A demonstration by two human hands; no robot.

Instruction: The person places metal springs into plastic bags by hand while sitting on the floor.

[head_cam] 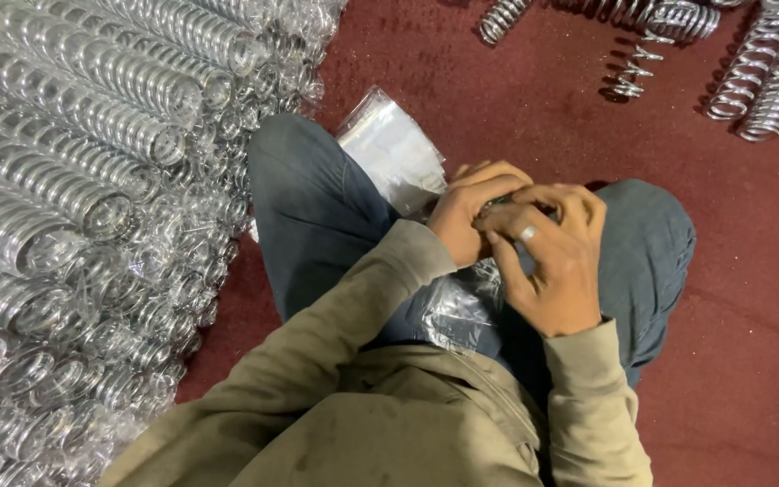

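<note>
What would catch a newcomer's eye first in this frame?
A big stack of shiny metal coil springs wrapped in clear plastic fills the left side. At centre, the left hand and right hand meet over the lap, working a crinkled clear plastic bag. Bare coil springs lie on the red floor, upper right.

Dark red carpet floor (498, 90), dim indoor light

We see our left hand (472, 216) and right hand (547, 261) pinched together on a clear plastic bag (457, 311) over the lap, bagged springs (74, 207) stacked left of it, bare springs (759, 72) beyond.
</note>
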